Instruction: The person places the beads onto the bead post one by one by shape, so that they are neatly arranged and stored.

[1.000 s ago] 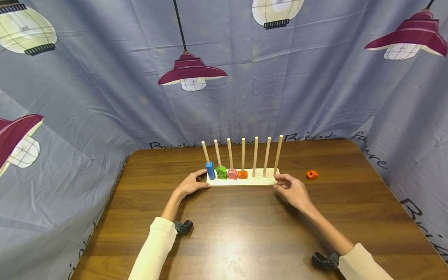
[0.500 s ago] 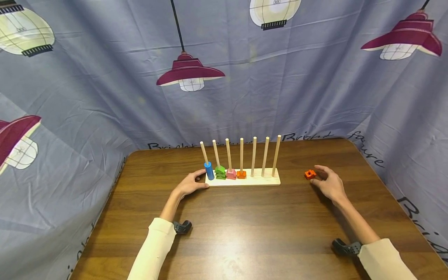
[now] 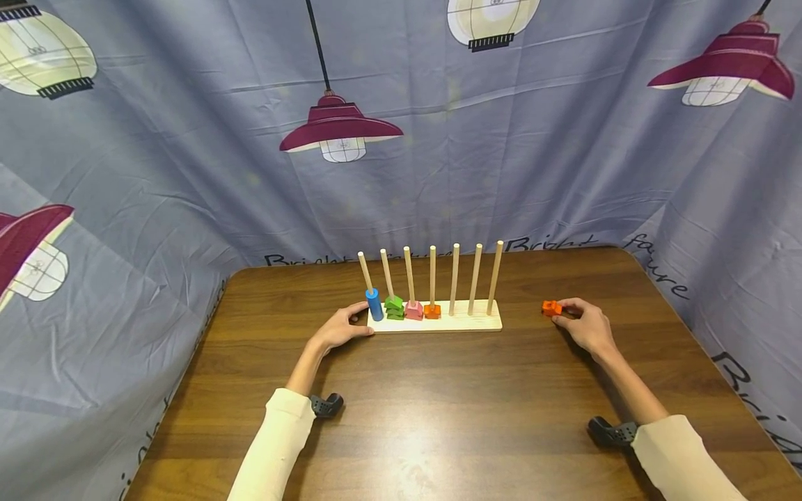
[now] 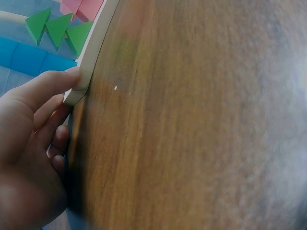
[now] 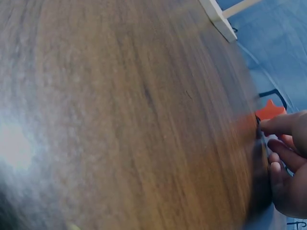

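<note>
A pale wooden peg board [image 3: 466,323] with several upright dowels stands on the table. My left hand [image 3: 338,328] grips its left end between thumb and fingers; the left wrist view has the thumb on the board's edge [image 4: 91,60]. From the left, the pegs carry blue cylinders [image 3: 374,305], green triangular blocks [image 3: 394,308], a pink block [image 3: 413,311] and an orange block [image 3: 432,312]. To the right of the board, my right hand [image 3: 587,327] pinches a loose orange star-shaped block [image 3: 551,307]. Its points show in the right wrist view, partly behind the fingers.
The brown wooden table [image 3: 438,403] reaches back to a grey-blue curtain [image 3: 413,195] printed with lamps. Three bare dowels [image 3: 476,278] rise from the board's right part. Black wrist straps [image 3: 328,406] sit at both cuffs.
My right hand has left the board's right end, moved right to the loose orange star-shaped block and taken hold of it. The block has turned and shifted slightly left. My left hand stays put.
</note>
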Demonstrator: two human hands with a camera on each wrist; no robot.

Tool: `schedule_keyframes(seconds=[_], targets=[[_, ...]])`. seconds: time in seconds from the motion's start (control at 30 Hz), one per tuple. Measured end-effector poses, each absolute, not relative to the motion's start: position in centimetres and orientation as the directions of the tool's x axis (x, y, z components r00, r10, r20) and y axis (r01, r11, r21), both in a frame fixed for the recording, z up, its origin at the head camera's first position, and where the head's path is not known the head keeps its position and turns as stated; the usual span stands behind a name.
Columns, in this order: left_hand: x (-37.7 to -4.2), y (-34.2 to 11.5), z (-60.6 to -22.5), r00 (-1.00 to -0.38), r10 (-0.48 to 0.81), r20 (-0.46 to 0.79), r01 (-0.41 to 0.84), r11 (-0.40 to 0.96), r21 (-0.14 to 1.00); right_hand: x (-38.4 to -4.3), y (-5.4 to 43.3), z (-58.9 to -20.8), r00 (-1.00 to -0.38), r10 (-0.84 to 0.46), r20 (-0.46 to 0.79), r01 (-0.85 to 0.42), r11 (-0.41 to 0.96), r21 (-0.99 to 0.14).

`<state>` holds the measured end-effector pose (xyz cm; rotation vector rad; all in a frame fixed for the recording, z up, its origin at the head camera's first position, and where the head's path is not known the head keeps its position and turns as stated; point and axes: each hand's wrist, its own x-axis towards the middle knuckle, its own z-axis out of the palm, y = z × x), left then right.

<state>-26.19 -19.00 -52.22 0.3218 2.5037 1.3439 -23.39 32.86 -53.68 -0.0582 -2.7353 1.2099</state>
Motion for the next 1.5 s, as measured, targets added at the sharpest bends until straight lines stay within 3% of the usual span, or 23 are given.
schedule_keyframes(seconds=[0.27,0.57,0.7,0.83,0.97,1.17,1.5], targets=[[-26.2,-18.9,-52.1,-0.933,0.328,-0.146,0.056,0.536,0.843,-22.8,31.9,-51.8,-0.970,0.139,0.201,-0.066,0.645,-0.762],[-26.0,-19.0,-52.0,-0.933,0.329,-0.148,0.054,0.532,0.845,-22.2,27.9,-46.9,-0.931,0.161,0.327,-0.224,0.456,-0.862],[-26.0,-19.0,-52.0,-0.932,0.329,-0.149,0.052,0.530,0.846,-22.0,25.7,-44.4,-0.914,0.150,0.378,-0.321,0.306,-0.896],[-26.0,-18.9,-52.1,-0.933,0.329,-0.145,0.057,0.532,0.845,-20.9,23.1,-41.3,-0.872,0.154,0.465,-0.427,0.226,-0.876],[-26.0,-19.0,-52.1,-0.933,0.329,-0.146,0.054,0.530,0.846,-20.0,20.4,-38.4,-0.824,0.149,0.547,-0.509,0.231,-0.829],[-26.1,-18.9,-52.2,-0.935,0.326,-0.141,0.059,0.534,0.843,-20.1,17.1,-35.8,-0.802,0.106,0.588,-0.561,0.206,-0.802],[-26.0,-19.0,-52.1,-0.937,0.316,-0.149,0.045,0.531,0.846,-23.3,14.6,-36.4,-0.815,0.030,0.579,-0.558,0.231,-0.797]])
